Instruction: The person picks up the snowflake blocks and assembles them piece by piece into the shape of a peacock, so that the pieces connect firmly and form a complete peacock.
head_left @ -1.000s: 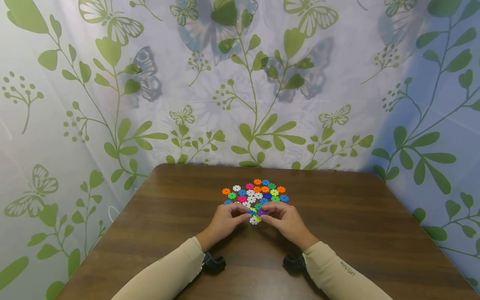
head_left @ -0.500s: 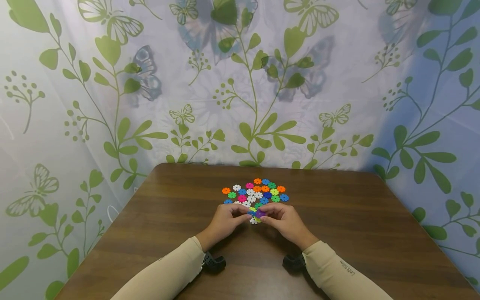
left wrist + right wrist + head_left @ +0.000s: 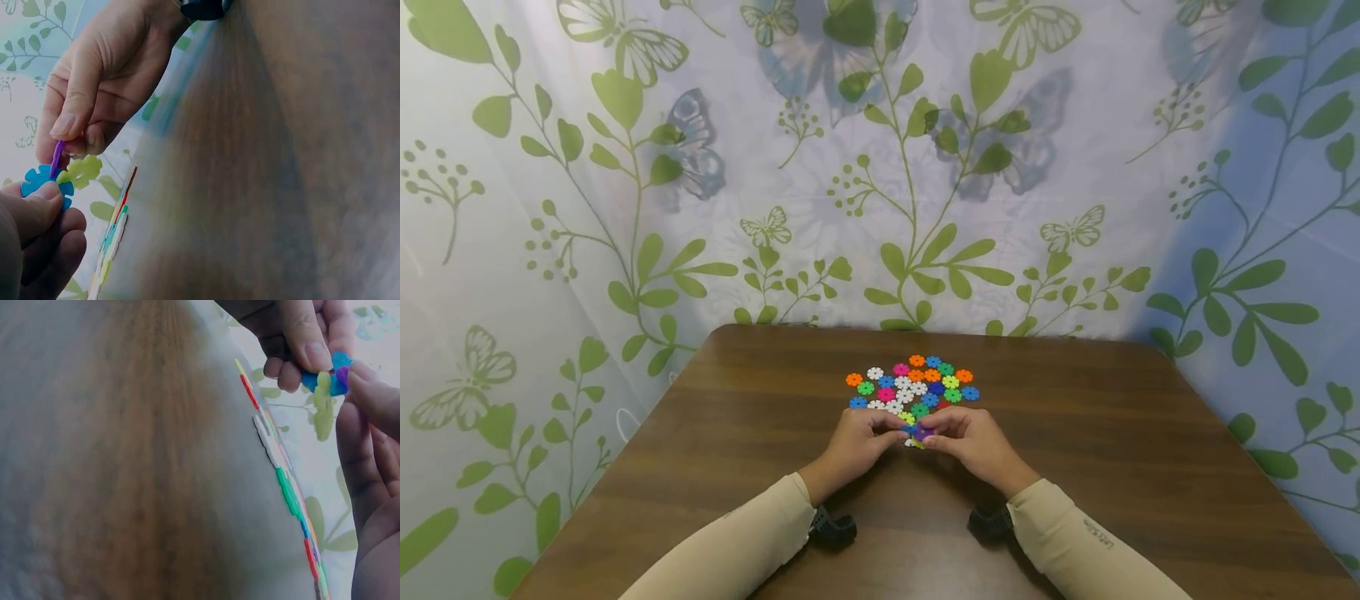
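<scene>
Both hands meet over the near side of a spread of notched plastic discs. My left hand [image 3: 857, 437] pinches a blue snowflake disc [image 3: 36, 180] between thumb and fingers. From that blue disc a yellow-green disc [image 3: 84, 170] sticks out at an angle. A purple disc [image 3: 924, 433] is pinched by my right hand [image 3: 973, 437], its edge right at the blue disc's rim in the left wrist view. The right wrist view shows the yellow-green disc [image 3: 323, 409] hanging in front of the blue one, while fingers cover much of the purple.
Several loose discs, among them an orange one [image 3: 853, 379], a pink one [image 3: 886, 394] and a white one [image 3: 875, 373], lie flat just beyond the hands. The brown table [image 3: 1120, 467] reaches back to a leaf-patterned curtain [image 3: 880, 167].
Both hands have come slightly nearer the person with the discs, hiding more of the white disc below. The purple disc has shifted a little in the right fingers. Both grips hold.
</scene>
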`<state>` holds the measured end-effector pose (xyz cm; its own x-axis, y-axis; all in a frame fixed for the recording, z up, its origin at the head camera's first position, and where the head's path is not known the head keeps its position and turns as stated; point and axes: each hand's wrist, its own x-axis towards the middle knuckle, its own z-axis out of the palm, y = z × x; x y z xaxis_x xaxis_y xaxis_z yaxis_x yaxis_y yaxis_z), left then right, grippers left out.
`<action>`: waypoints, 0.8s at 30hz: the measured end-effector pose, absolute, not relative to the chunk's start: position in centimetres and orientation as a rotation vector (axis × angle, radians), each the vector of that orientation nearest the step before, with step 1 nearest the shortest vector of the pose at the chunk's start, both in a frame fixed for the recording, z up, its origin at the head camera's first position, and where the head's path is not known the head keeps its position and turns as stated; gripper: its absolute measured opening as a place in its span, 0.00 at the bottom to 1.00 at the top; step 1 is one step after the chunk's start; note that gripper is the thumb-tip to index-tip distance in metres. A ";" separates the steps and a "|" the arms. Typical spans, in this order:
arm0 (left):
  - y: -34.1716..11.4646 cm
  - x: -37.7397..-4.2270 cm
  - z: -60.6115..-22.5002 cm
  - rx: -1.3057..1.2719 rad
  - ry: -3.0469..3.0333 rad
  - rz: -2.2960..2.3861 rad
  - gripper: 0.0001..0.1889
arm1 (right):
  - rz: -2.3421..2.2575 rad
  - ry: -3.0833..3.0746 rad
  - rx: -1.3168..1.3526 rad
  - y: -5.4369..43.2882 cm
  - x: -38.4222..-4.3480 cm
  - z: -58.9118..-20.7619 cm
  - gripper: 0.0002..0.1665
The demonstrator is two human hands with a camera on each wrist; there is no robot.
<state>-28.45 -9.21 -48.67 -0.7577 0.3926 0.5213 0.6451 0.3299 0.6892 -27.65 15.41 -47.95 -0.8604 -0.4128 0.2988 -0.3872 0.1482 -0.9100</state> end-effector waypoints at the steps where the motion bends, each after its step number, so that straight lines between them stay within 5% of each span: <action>1: -9.2 -28.4 -48.7 -0.939 -2.330 -1.387 0.03 | -1.870 2.360 -0.827 15.4 -27.6 -48.0 0.14; 15: -9.5 -29.5 -49.0 -0.731 -2.245 -1.595 0.07 | -1.822 2.655 -0.940 15.2 -28.4 -48.3 0.22; 24: -9.9 -29.8 -49.3 -0.589 -2.258 -1.736 0.07 | -1.220 2.965 -1.014 15.8 -29.2 -49.7 0.15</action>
<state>-29.80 -9.92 -49.31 -0.8920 0.1724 0.4178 0.4481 0.2163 0.8674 -29.18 15.85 -49.69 -0.7960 -0.4455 0.4098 -0.6049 0.5603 -0.5658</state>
